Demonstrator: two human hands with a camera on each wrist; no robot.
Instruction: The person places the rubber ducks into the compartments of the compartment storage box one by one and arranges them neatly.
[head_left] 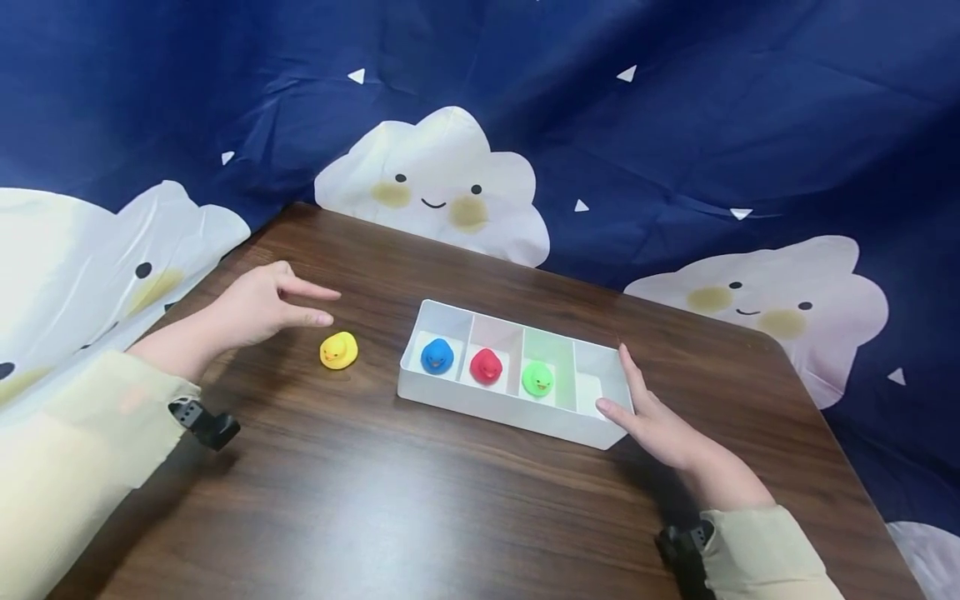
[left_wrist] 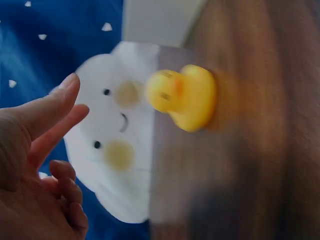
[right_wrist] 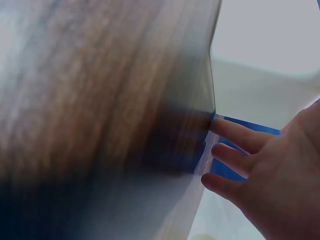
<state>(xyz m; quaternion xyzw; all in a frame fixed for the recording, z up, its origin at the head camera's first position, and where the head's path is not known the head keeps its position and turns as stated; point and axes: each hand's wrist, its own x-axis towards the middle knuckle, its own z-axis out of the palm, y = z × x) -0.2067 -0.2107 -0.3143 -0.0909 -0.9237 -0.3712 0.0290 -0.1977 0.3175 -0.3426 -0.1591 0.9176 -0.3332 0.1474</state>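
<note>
On the table's left side sits a yellow toy duck (head_left: 339, 351). My left hand (head_left: 251, 310) hovers just beyond and left of it, thumb and forefinger spread apart with nothing between them; the left wrist view shows the other fingers curled. A white divided box (head_left: 491, 407) stands to the right of the duck. Its compartments hold, from left, a blue duck (head_left: 437, 356), a red duck (head_left: 486, 366) and a green duck (head_left: 537, 379); the rightmost compartment is bare. My right hand (head_left: 660, 425) holds the box's right end, thumb over the rim and fingers outside.
The dark wooden table (head_left: 360, 500) has its far edge against a blue curtain (head_left: 585, 108) printed with smiling clouds and white triangles. The curtain also hangs along the table's left side.
</note>
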